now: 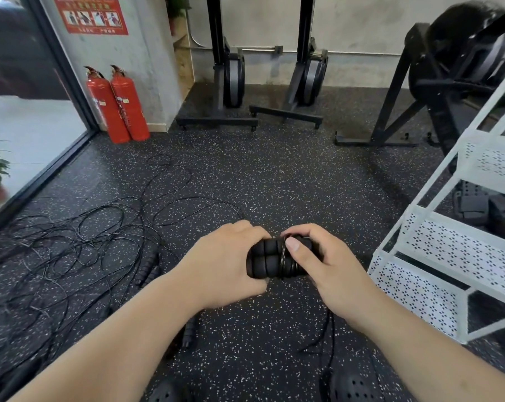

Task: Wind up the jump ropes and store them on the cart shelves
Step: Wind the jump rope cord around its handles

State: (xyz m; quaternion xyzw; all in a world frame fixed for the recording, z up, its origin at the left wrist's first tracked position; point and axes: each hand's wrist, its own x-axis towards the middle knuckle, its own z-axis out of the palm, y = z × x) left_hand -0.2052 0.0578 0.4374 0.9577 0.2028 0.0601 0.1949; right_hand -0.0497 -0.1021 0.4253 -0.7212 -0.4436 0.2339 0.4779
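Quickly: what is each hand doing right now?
Left hand: grips the jump rope handles.
Right hand: grips the same handles, thumb on the wound cord.

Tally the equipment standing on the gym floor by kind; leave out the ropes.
Red fire extinguishers: 2
Black upright machines against the wall: 2
Black machine at right: 1
White cart: 1
Total: 6

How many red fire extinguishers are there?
2. One red metal fire extinguisher stands on the speckled floor near the glass door; the second red extinguisher stands beside it, against the grey wall.
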